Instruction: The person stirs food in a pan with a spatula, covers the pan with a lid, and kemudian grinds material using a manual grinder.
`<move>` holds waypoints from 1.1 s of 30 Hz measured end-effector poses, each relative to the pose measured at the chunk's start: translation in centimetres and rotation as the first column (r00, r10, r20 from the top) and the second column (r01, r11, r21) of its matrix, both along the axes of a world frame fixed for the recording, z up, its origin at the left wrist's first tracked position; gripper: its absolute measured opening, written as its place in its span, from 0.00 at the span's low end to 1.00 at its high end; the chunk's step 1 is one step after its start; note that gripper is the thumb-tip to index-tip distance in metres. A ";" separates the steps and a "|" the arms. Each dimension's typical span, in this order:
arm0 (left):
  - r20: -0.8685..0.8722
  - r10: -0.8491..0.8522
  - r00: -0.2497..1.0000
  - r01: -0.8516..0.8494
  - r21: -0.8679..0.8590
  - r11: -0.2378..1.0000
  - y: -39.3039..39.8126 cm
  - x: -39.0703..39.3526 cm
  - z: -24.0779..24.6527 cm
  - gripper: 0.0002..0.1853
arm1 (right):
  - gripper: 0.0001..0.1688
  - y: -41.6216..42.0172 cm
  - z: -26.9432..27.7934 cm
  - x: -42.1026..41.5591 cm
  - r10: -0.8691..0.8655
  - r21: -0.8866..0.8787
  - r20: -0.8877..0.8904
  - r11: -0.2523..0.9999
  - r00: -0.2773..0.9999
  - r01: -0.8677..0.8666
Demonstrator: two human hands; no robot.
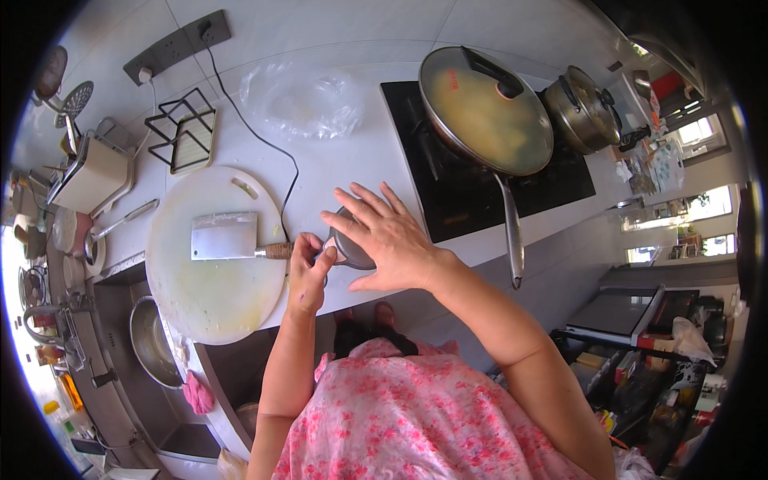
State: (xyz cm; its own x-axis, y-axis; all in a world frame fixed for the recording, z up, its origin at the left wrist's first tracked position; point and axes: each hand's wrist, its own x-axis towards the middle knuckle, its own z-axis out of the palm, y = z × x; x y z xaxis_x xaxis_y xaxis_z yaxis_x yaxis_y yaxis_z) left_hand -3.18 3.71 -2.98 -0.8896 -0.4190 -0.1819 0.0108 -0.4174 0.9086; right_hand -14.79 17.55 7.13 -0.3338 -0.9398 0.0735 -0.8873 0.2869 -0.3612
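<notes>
My left hand [309, 270] grips the pale pink handle end of a small dark grey rounded pan-like object [360, 259] at the counter's front edge. Its exact kind cannot be told, as my hands cover much of it. Palm down and fingers spread, my right hand [390, 240] hovers over or rests on that object; contact is not clear. Just left of my left hand, a cleaver [225, 236] lies flat on a round white cutting board [216, 306], its wooden handle pointing towards my fingers. A black power cord [264, 141] runs from the wall socket down to near my left hand.
A lidded frying pan [480, 120] sits on the black cooktop [462, 210], its handle jutting past the counter edge. Beside it stands a lidded steel pot [582, 111]. Clear plastic [303, 102] and a wire rack [186, 135] lie behind. A sink holds a metal basin [153, 342].
</notes>
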 end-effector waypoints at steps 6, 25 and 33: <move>-0.007 0.042 0.999 -0.042 0.020 0.999 0.3 -0.2 0.0 0.16 | 0.66 -0.1 0.1 -0.1 0.009 -0.040 0.082 0.999 0.997 -0.006; -0.018 0.065 0.998 -0.066 -0.022 0.998 0.3 -0.3 -1.2 0.18 | 0.40 0.4 -0.5 -2.2 0.064 -0.166 0.867 0.972 0.494 0.165; -0.036 0.055 0.998 -0.055 -0.003 0.998 0.3 -0.4 -1.3 0.20 | 0.39 0.5 -0.7 -2.4 0.087 -0.191 0.884 0.964 0.459 0.184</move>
State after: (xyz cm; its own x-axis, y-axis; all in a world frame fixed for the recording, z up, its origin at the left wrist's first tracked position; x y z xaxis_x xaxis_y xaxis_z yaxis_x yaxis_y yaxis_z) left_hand -3.54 3.97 -4.28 -0.8712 -0.4679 -0.1485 0.0659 -0.4113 0.9091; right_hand -17.18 18.05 6.41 -0.3905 -0.9167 -0.0847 -0.0405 0.1090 -0.9932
